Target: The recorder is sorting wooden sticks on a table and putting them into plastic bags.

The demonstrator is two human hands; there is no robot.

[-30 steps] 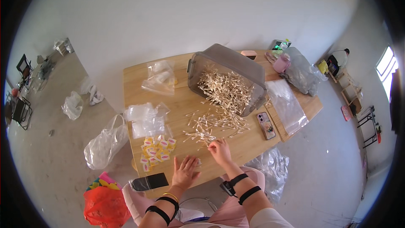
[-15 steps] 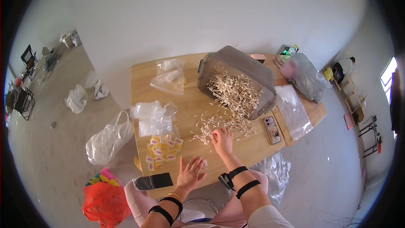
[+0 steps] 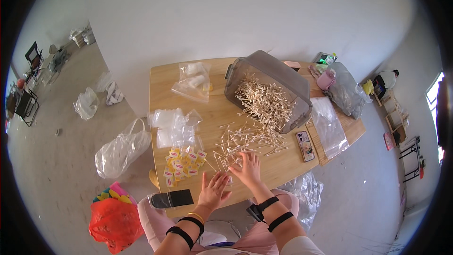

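Pale wall, grey floor

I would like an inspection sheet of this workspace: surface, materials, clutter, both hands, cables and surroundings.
Surface: wooden table, strewn with loose swabs near the person.
Job's things: cotton swabs spilling from a grey bin, its opening toward the person; yellow-and-white packets and clear bags at left.
Clutter: phone, pink cup, grey plastic bag.
Grips: left grip palm down near the table edge; right grip at the loose swabs, hold unclear.
Cables: nothing seen on the tabletop.
Surroundings: red bag and white bag on the floor; another person far right.
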